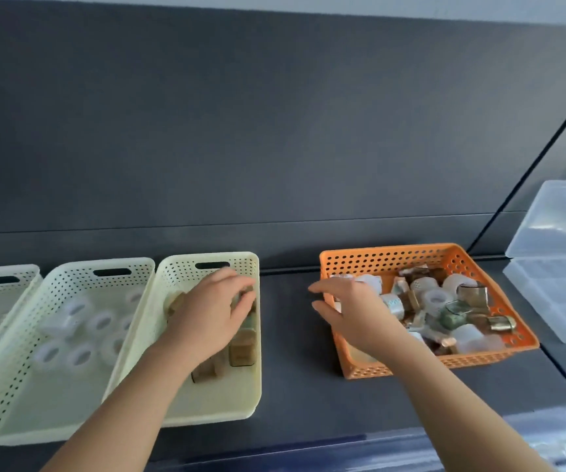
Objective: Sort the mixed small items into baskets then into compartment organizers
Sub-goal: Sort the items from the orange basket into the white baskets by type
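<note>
While my left hand is pinching a greenish piece in the cream basket, my right hand is hovering spread over the left rim of the orange basket; snagging it could spill mixed items.

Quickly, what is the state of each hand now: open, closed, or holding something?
Left hand: grips a small greenish item in the cream basket.
Right hand: open, fingers straight, above the orange basket's left rim.
</note>
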`<state>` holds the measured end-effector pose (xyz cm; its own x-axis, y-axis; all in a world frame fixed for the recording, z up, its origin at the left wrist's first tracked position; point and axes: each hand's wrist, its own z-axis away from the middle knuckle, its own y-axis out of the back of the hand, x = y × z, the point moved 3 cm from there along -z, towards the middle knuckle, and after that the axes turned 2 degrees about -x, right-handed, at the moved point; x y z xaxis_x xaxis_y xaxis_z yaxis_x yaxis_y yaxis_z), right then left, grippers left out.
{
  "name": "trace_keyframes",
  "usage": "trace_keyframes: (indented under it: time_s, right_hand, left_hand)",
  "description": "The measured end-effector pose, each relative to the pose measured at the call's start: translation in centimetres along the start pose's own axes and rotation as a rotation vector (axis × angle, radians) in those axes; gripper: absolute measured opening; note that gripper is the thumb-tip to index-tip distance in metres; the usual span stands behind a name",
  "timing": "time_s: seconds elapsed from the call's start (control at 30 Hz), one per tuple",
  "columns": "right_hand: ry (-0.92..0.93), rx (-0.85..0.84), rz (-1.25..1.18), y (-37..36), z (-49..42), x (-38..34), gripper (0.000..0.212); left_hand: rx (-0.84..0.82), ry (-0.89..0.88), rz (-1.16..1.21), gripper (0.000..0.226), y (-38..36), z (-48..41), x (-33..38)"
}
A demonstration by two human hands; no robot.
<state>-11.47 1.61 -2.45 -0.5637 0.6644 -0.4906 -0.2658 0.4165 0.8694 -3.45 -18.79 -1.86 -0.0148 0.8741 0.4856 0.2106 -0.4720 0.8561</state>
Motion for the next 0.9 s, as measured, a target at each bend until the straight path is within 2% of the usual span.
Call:
trace_keyframes:
  time_s: [0.1, 0.23, 0.4, 0.5, 0.6, 0.67, 0.8, 0.9]
  right_hand:
    - [-0.122, 0.046, -0.007, 3.5, 1.3, 4.5, 0.031]
    - [-0.193, -0.011, 0.010, 6.7, 2.0, 10.2, 0.031]
    - [-0.150, -0.146, 0.057, 8.1, 0.9, 14.2, 0.029]
    - [-0.109, -0.274, 0.049, 6.9, -0.8, 15.6, 0.029]
    - [-0.058, -0.420, 0.089, 5.5, -2.0, 15.9, 0.043]
    - [-0.015, -0.482, 0.146, 4.8, -2.5, 16.0, 0.048]
    - [-0.020, -0.436, 0.037, 4.6, -3.1, 17.3, 0.047]
    - [-0.075, -0.338, -0.120, 6.0, -3.3, 18.6, 0.043]
  left_hand:
    - [-0.029, -0.086, 0.077, 0.023, -2.3, -2.8, 4.5]
    - [-0.175, -0.153, 0.082, 0.029, -6.2, -6.2, 9.4]
    - [-0.400, -0.058, 0.022, 0.035, -11.8, -10.6, 11.9]
    - [-0.526, 0.010, -0.111, 0.036, -14.1, -11.9, 12.0]
    - [-0.536, 0.016, -0.221, 0.020, -15.0, -12.2, 12.0]
    - [-0.536, 0.035, -0.241, 0.017, -15.2, -12.1, 11.8]
    - [-0.516, 0.105, -0.144, 0.009, -14.7, -11.8, 12.0]
    - [-0.466, 0.191, -0.021, 0.017, -14.2, -11.9, 11.7]
